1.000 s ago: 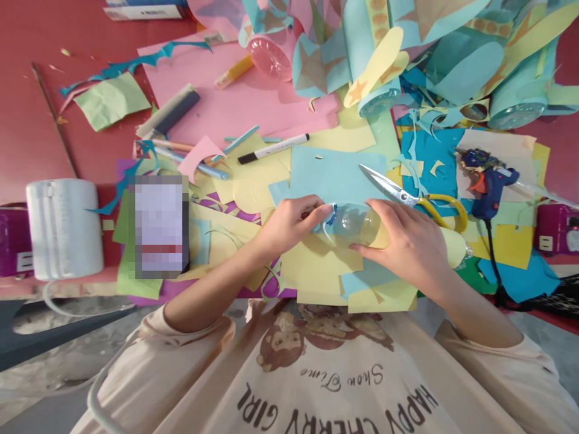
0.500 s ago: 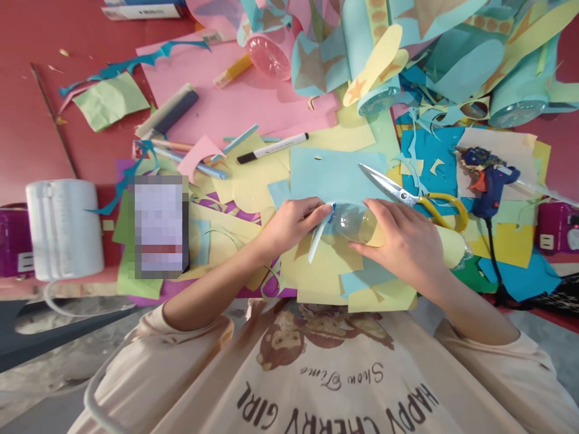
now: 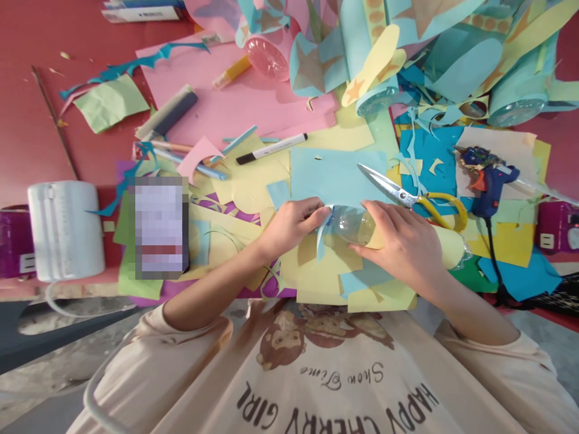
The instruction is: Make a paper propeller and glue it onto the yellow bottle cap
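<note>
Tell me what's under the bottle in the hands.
Pale yellow paper shows beside the bottle on its near side, and a light blue sheet on its far side. What lies directly beneath the wrapped body is hidden by the bottle and right hand.

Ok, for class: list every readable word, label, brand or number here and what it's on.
"HAPPY CHERRY GIRL": T-shirt, upside down.
"Show Time": same T-shirt, upside down.
Too small or blurred: print on the white marker and box, labels on the purple cases.
Smartphone screen: pixelated, unreadable.
</note>
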`<state>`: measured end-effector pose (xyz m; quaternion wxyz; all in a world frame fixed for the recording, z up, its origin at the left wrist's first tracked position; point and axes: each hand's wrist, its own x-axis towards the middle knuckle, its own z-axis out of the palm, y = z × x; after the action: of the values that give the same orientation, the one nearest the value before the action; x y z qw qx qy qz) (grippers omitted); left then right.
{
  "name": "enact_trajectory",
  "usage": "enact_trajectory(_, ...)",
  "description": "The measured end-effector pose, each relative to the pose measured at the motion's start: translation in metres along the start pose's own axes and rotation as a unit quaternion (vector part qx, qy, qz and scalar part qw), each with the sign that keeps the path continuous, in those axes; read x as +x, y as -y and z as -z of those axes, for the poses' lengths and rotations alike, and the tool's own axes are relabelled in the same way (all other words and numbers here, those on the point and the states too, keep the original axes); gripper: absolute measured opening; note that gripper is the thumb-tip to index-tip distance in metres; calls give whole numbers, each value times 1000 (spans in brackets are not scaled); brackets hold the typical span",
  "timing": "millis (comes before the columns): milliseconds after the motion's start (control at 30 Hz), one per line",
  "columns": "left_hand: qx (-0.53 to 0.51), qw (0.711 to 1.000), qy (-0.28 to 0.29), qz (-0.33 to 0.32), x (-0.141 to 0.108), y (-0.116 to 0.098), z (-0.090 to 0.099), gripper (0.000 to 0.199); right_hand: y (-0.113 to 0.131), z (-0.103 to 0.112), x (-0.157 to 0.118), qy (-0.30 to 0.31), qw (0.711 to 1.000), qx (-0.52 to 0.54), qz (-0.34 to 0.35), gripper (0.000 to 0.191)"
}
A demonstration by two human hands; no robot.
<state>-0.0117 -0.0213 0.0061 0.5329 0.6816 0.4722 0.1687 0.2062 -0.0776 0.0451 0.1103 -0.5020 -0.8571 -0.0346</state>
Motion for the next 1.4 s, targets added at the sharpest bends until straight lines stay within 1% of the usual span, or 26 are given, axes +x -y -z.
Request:
enact_trajectory(133,-35,999,8,-8,-1,-2,1,44,-1,4,1,1,1000,-3,5,50)
enact_trajectory(233,-72,997,7,-12,-2,-3,3,42,-2,9,4,7,1000,-5,16,55)
enact_trajectory(300,-96,995,-7,-6,-1,-2,4,42,-3,13,7,17,1000,-8,23,64)
enact_trajectory(400,-128,990,-53,12,2,3,6,43,-9,18,13,38,999,-18,22,76)
enact_trajectory(467,-169,982,-84,26,4,5,8,42,-17,20,19,43,999,-24,0,76)
enact_trajectory(533,-226,969,-92,40,5,6,8,43,-28,20,28,36,998,-31,-35,71)
enact_trajectory(633,-291,953,-63,63,4,2,8,46,-46,17,49,32,995,-48,-86,69)
enact_trajectory(700,-309,948,-43,68,4,-1,7,46,-55,12,65,44,991,-53,-111,72)
enact_trajectory(767,-320,944,-35,69,4,-2,6,48,-61,5,80,53,992,-46,-108,75)
enact_trajectory(833,-330,941,-9,75,5,-2,6,56,-65,-3,91,51,993,-38,-101,75)
enact_trajectory(900,-337,938,26,79,6,0,7,66,-66,-10,98,36,995,-31,-91,73)
enact_trajectory(933,-337,938,33,75,6,0,7,66,-65,-12,99,22,996,-25,-86,71)
enact_trajectory(1000,-331,941,21,67,6,2,7,56,-60,-14,96,-9,997,1,-79,63)
enact_trajectory(1067,-319,945,11,65,6,3,5,43,-50,-15,86,-25,995,56,-76,45)
enact_trajectory(1133,-309,948,12,73,6,4,3,38,-36,-16,73,-13,985,154,-71,28)
enact_trajectory(1167,-305,949,13,79,6,5,2,38,-30,-19,66,1,973,223,-63,24)
enact_trajectory(1200,-300,950,11,84,5,5,1,38,-24,-22,59,34,953,294,-64,26)
enact_trajectory(1267,-277,956,18,93,5,5,0,39,-16,-30,49,69,918,386,-61,32)
enact_trajectory(1300,-258,961,31,95,4,5,-1,41,-14,-35,45,78,909,405,-64,35)
enact_trajectory(1400,-204,972,76,85,3,5,0,47,-14,-47,41,78,906,406,-90,38)
